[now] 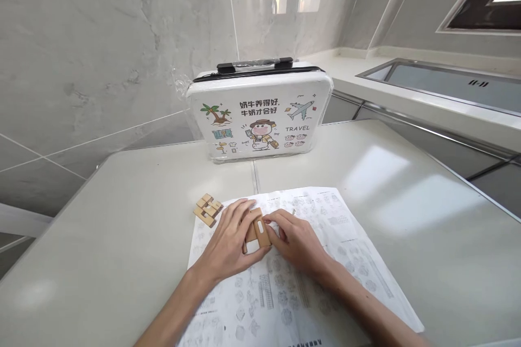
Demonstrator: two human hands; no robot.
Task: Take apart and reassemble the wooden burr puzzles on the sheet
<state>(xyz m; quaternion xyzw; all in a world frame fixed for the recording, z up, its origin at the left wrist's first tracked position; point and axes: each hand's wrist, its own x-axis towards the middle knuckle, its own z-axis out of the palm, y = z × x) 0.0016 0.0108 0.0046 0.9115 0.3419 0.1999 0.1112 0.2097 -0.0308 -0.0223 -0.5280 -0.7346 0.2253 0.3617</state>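
Observation:
Several light-brown wooden puzzle pieces (263, 235) lie together on a printed sheet, between my two hands. My left hand (230, 238) wraps round them from the left, its thumb along the near edge and its fingers over the far side. From the right, my right hand (296, 236) pinches the right side of the same pieces with thumb and forefinger. A slot in the piece on the right shows white. The fingers hide part of the group. More notched wooden blocks (207, 209) lie close together just left of my left hand, at the sheet's edge.
The large printed sheet (325, 217), with small diagrams, covers the near middle of the pale table (122, 217). A white cartoon-printed travel case (260, 119) stands at the back in clear plastic. A counter with a sink (443, 84) runs along the right.

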